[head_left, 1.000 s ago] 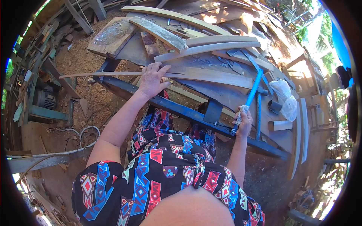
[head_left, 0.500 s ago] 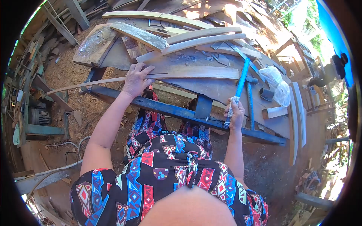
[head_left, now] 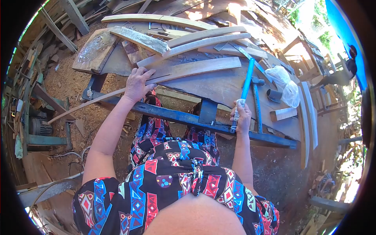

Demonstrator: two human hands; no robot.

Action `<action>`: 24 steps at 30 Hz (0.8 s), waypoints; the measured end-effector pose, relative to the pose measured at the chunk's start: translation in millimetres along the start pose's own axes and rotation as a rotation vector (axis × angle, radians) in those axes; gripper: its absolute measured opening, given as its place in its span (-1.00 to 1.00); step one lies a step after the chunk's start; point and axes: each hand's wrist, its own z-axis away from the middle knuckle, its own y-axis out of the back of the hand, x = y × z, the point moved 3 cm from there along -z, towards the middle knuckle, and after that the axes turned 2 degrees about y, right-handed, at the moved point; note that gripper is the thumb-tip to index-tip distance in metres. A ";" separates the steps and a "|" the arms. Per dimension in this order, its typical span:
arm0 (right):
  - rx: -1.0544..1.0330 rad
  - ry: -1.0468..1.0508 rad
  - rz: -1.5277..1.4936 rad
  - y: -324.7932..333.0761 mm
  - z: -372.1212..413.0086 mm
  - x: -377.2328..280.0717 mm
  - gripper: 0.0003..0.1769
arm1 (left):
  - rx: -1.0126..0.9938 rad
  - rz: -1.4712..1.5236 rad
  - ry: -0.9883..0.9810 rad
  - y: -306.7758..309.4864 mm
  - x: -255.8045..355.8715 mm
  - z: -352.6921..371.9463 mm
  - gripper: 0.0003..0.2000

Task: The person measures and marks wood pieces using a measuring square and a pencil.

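Observation:
My left hand (head_left: 138, 83) presses flat on a long curved wooden slat (head_left: 196, 67) that lies across the wooden workbench (head_left: 219, 88). A thin wooden strip (head_left: 88, 103) runs from under that hand down to the left, past the bench edge. My right hand (head_left: 241, 115) grips the wrapped handle of a blue hammer (head_left: 246, 80), whose shaft points up and away over the bench top. Several more curved slats (head_left: 203, 39) are piled at the far side of the bench.
A blue steel frame rail (head_left: 184, 116) runs along the bench's near edge. A white plastic bag (head_left: 286, 84), a dark metal cup (head_left: 274, 95) and a small wood block (head_left: 282, 114) lie at the right. Scrap timber and a motor (head_left: 37, 123) crowd the left ground.
The slat under my left hand has swung, its right end rising and the thin strip's left end dropping. The hammer in my right hand stayed nearly in place.

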 end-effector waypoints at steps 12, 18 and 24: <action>0.005 0.006 0.005 -0.1 0.1 0.4 -0.75 | -0.099 0.017 0.005 15.8 10.7 1.6 -0.43; 0.018 0.001 0.012 1.5 1.8 -0.9 -0.75 | -0.057 1.025 0.630 5.9 20.6 41.3 -0.65; -0.004 -0.007 -0.018 0.0 -1.5 1.8 -0.76 | 0.005 1.880 1.129 -28.9 0.3 54.1 -0.58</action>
